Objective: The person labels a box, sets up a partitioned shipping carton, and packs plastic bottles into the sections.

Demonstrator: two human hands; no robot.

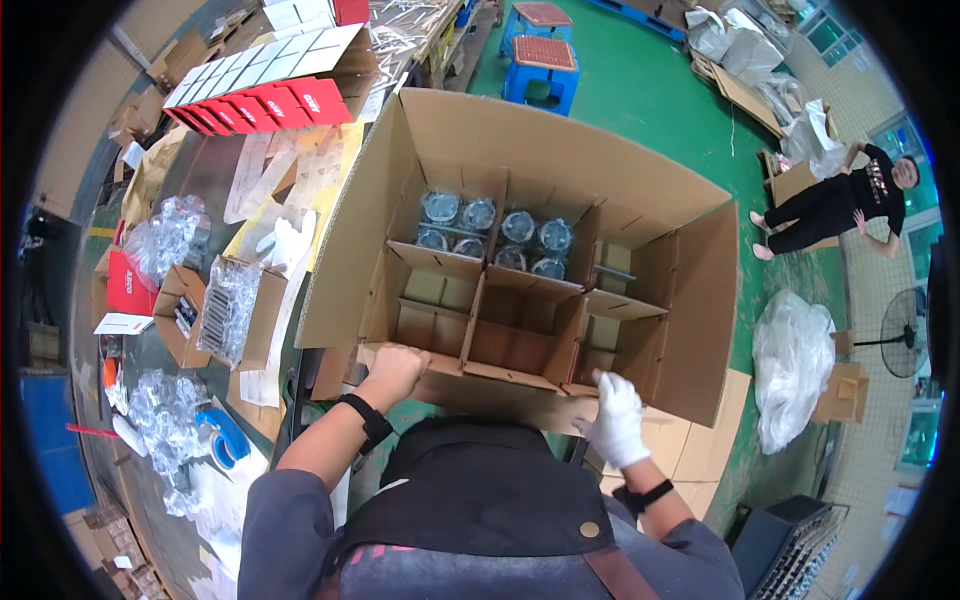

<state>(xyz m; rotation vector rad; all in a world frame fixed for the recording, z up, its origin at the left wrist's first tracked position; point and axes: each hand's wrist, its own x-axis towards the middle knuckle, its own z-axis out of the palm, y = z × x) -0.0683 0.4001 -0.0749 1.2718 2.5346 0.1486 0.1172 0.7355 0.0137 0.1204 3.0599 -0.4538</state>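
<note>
A large open cardboard box [520,384] stands right in front of me with its flaps raised. Inside, cardboard dividers [480,300] split it into several compartments. Wrapped clear glasses [440,207] fill the far left compartment, and more clear glasses [518,228] fill the far middle one. In the other compartments only bare cardboard shows. My left hand [397,372], bare, is closed over the box's near edge at the left. Wearing a white glove, my right hand [617,420] grips the near flap toward the right corner; some of its fingertips are hidden.
On the left table are a red-and-white carton [265,105], a small box of plastic-wrapped items [235,310], a blue tape dispenser [228,440] and a white glove [290,243]. Blue stools [540,72] stand beyond the box. At right are a person [850,195] and a plastic bag [793,365].
</note>
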